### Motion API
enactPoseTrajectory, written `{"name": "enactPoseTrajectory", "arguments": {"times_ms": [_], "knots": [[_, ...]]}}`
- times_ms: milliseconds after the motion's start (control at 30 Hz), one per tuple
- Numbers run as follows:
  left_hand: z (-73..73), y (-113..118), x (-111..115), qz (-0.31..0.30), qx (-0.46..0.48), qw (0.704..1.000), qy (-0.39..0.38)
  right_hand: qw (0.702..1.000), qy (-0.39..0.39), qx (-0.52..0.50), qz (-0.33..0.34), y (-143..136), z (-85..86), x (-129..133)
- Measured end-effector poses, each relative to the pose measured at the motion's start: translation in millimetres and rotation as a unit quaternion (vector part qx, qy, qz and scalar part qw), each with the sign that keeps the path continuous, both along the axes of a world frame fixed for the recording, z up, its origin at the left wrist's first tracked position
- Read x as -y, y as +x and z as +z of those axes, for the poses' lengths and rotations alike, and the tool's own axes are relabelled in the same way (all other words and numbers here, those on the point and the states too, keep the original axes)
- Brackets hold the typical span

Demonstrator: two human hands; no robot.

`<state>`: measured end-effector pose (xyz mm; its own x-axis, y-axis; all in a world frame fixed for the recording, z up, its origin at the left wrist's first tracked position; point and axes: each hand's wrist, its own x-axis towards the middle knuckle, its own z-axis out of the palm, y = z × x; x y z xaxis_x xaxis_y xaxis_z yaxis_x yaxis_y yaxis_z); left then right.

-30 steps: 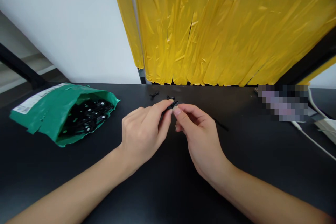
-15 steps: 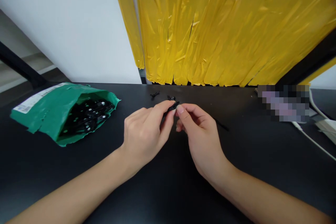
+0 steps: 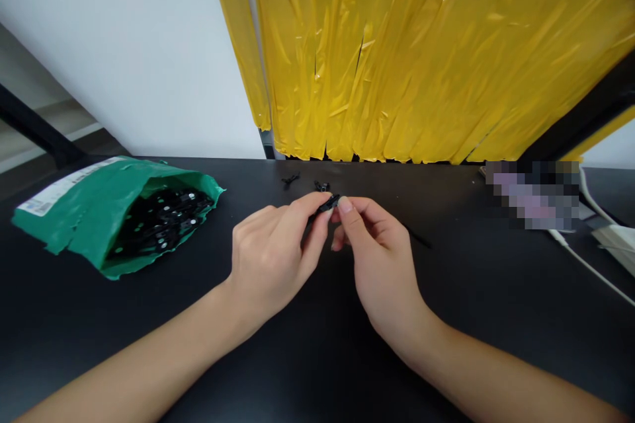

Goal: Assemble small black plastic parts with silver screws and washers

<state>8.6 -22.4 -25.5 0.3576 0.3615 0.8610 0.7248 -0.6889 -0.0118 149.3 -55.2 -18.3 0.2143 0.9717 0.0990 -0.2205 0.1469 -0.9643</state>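
Near the middle of the head view, my left hand [image 3: 270, 248] pinches a small black piece [image 3: 325, 205] between thumb and fingers. The fingertips of my right hand [image 3: 384, 258] close on the piece's right end, touching or nearly touching my left fingertips. Part of the piece is hidden by the fingers, and its exact shape is too small to tell. Just beyond the hands, small black bits [image 3: 291, 178] and another dark cluster [image 3: 321, 186] lie on the black table [image 3: 307, 357]. A thin black strip [image 3: 419, 236] extends out from behind my right hand.
An open green bag [image 3: 92, 208] full of black parts with shiny dots lies at the left. At the right are a blurred-out device [image 3: 536, 195], a white cable [image 3: 590, 264] and a whitish box [image 3: 615, 244]. Yellow plastic film [image 3: 397, 53] hangs behind the table.
The view has shifted very slightly. Both hands keep their pinch on the black piece, with the right thumb tip a little farther right.
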Motion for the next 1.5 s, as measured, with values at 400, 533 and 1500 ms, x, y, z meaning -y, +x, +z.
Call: {"name": "enactPoseTrajectory", "arguments": {"times_ms": [400, 533, 1500], "knots": [[-0.5, 1.0, 1.1, 0.013, 0.008, 1.0, -0.008, 0.994, -0.029, -0.091, 0.046, -0.2, -4.6, -1.3], [0.0, 3.5, 4.2, 0.001, 0.004, 1.0, -0.008, 1.0, 0.009, 0.014, -0.008, -0.6, -4.6, 2.5], [-0.6, -4.6, -3.3, 0.02, -0.005, 1.0, -0.009, 0.987, -0.082, -0.117, 0.076, 6.7, 3.7, -4.0]]}}
